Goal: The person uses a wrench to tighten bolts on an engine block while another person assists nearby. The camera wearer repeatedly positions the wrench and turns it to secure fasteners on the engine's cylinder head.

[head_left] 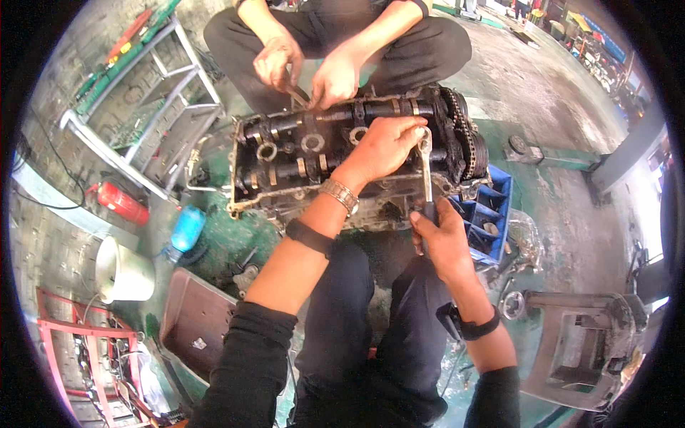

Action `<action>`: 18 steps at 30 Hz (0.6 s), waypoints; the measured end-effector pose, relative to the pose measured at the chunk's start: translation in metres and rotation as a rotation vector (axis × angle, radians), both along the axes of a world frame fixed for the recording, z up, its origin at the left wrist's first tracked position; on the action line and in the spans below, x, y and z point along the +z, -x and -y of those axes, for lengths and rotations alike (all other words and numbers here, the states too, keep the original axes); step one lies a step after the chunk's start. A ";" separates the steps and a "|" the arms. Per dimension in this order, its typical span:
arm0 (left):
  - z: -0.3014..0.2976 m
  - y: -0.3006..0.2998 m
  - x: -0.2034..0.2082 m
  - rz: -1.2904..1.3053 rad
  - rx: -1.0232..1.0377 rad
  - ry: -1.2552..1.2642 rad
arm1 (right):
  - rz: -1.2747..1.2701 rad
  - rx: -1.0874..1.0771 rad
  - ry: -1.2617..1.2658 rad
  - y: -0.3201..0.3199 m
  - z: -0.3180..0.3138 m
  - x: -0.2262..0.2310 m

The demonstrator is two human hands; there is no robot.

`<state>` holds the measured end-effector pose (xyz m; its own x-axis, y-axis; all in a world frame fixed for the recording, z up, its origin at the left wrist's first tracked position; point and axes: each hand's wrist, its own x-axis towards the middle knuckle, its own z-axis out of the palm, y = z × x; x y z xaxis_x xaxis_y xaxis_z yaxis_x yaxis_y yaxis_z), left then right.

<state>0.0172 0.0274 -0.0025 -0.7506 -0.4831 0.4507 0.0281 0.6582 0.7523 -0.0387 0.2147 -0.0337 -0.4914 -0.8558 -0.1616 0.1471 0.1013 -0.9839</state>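
Observation:
An engine cylinder head [307, 187] with oily black camshafts lies across in front of me, its timing chain [464, 135] at the right end. My right hand [444, 232] is closed round the dark handle of a ratchet wrench [428, 175]. The wrench points away from me, its round head over the right part of the engine. Reaching across the camshafts, my left hand [389, 148] has its fingertips closed on the wrench head. What sits under that head is hidden. On the far side, a co-worker's hands [334, 80] hold a metal tool [298, 93] at the engine's edge.
A blue divided parts bin [492, 246] stands right of the engine. At the left are a metal rack [143, 135], a red fire extinguisher [121, 203], a blue bottle [187, 227], a white bucket [123, 267] and a brown tray [200, 314]. A grey housing [535, 349] lies lower right.

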 end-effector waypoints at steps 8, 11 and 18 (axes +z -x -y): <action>0.001 0.003 -0.002 -0.106 -0.002 -0.022 | -0.161 -0.034 0.122 0.022 -0.008 0.006; 0.000 0.001 -0.002 -0.085 0.037 0.010 | -0.230 0.049 0.026 0.039 -0.013 0.008; -0.001 0.002 -0.003 -0.135 0.015 0.004 | -0.497 0.145 -0.051 0.072 -0.013 0.010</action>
<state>0.0153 0.0288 -0.0056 -0.6758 -0.4914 0.5494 0.1196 0.6624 0.7396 -0.1109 0.2274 -0.0235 -0.3963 -0.9180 0.0176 -0.3555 0.1358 -0.9247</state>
